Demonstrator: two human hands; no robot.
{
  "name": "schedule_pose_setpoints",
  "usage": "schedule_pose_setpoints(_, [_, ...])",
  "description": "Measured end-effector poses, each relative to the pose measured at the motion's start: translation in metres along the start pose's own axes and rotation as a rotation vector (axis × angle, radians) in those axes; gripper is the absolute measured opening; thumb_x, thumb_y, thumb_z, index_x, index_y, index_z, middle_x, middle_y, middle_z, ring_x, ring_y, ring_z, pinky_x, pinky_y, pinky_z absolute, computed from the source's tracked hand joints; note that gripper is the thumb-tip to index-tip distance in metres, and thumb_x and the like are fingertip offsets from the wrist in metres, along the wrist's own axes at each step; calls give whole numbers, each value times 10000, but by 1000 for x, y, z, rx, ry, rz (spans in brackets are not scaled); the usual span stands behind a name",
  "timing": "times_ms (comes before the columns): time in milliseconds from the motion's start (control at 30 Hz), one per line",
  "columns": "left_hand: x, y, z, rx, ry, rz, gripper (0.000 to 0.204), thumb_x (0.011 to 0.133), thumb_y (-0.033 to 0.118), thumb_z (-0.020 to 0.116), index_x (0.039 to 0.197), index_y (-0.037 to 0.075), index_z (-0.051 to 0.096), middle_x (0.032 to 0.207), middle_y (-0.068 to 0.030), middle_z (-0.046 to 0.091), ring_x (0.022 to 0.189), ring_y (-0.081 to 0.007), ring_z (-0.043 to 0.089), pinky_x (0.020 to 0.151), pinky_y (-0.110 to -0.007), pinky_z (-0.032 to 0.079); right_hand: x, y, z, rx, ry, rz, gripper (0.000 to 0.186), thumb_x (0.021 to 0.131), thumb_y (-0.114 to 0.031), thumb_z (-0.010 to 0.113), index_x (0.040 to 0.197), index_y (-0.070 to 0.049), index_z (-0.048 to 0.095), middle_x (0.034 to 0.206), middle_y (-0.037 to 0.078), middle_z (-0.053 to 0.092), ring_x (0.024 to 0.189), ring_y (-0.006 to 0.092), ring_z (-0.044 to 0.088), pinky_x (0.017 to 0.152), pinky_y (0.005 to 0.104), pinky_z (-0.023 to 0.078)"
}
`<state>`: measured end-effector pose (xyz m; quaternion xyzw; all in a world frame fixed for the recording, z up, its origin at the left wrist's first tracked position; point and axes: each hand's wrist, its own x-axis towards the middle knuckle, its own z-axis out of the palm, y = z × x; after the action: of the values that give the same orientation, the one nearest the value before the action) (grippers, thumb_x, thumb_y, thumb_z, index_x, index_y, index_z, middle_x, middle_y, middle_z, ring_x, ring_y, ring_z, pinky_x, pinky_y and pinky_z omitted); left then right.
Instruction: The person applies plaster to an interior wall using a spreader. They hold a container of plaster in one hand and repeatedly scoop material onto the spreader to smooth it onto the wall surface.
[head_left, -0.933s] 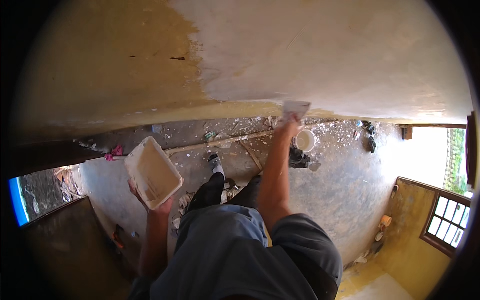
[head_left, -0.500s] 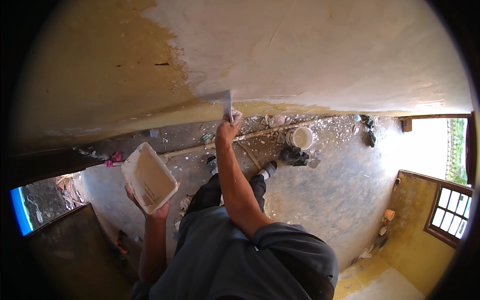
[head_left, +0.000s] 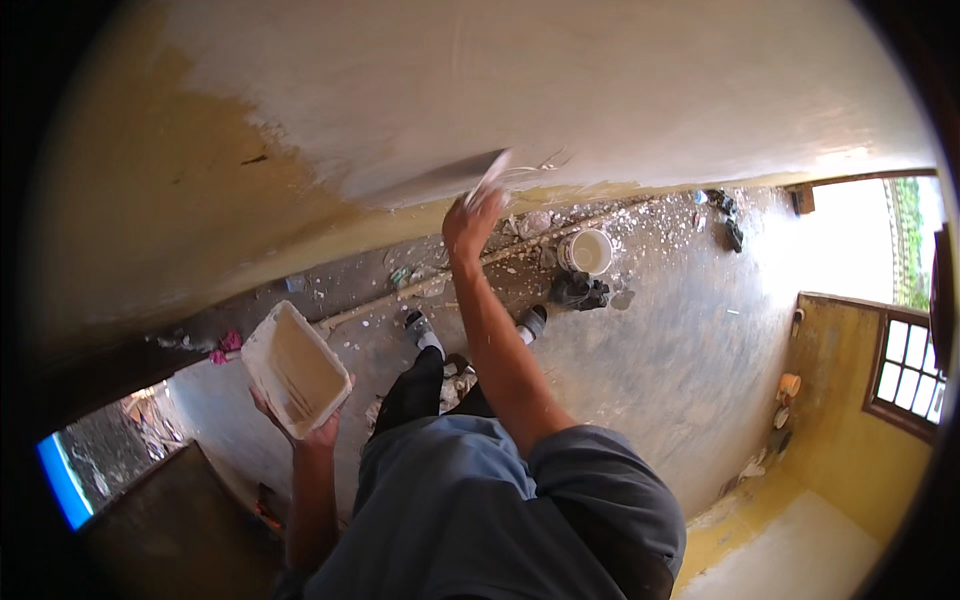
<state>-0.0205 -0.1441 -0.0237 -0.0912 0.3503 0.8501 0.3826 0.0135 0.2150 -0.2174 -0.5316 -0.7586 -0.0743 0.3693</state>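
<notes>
My right hand [head_left: 472, 226] is closed round a putty knife [head_left: 490, 178], slightly blurred, whose blade meets the wall. Pale filler [head_left: 640, 90] coats much of that wall [head_left: 200, 200], while its left part and lower strip show yellow. Off to the left, my left hand [head_left: 312, 428] grips a whitish rectangular tub [head_left: 297, 370] from beneath. The tub is tilted so that its inside shows, with beige filler smeared over the bottom and sides.
A white bucket [head_left: 586, 252] stands near the wall beside a black plastic bag [head_left: 580, 291]. A long pole [head_left: 400, 294] lies along the wall's foot among scattered white flakes. To the right are a bright doorway [head_left: 850, 245] and a barred window [head_left: 908, 376].
My right hand and the putty knife have swept to the right along the wall, and the blade now leans more. The left hand still carries the tub in nearly the same place.
</notes>
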Motion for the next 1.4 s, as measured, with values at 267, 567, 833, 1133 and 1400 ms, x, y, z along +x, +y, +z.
schedule_pose_setpoints(267, [2, -1, 28, -27, -229, -59, 909, 838, 701, 544, 1526, 182, 254, 1448, -249, 404, 1280, -443, 464, 961, -717, 412, 32, 166, -10, 1033, 99, 1013, 218, 888, 2, 502, 1078, 54, 595, 1015, 129, 624, 908, 220, 587, 820, 338, 471])
schedule_pose_setpoints(567, [-7, 0, 35, -43, -157, -77, 910, 836, 688, 565, 1526, 183, 254, 1469, -233, 386, 1294, -444, 449, 962, -711, 419, 62, 131, 0, 644, 63, 543, 279, 968, -142, 497, 1212, -22, 558, 1078, 208, 624, 964, 323, 618, 811, 421, 491])
schedule_pose_setpoints(833, [-5, 3, 16, 19, -140, -59, 942, 830, 702, 557, 1540, 184, 218, 1505, -227, 348, 1328, -426, 426, 969, -712, 412, 49, 81, -12, 978, -130, 803, 345, 915, -90, 565, 1247, -17, 503, 1144, 155, 589, 1028, 307, 580, 886, 404, 466])
schedule_pose_setpoints(1133, [0, 3, 19, -9, -139, -48, 928, 834, 721, 529, 1537, 195, 227, 1482, -224, 387, 1311, -429, 446, 947, -703, 436, 132, 73, -100, 1530, -232, 1466, 110, 881, -76, 623, 961, -48, 552, 798, 42, 534, 810, 186, 566, 684, 350, 506])
schedule_pose_setpoints(1400, [1, 4, 13, 4, -117, -22, 916, 823, 732, 534, 1526, 211, 263, 1457, -201, 430, 1281, -428, 477, 928, -687, 456, 54, 3, -155, 1402, -433, 469, 272, 922, -94, 571, 1182, -26, 530, 1003, 94, 633, 824, 189, 623, 637, 315, 542])
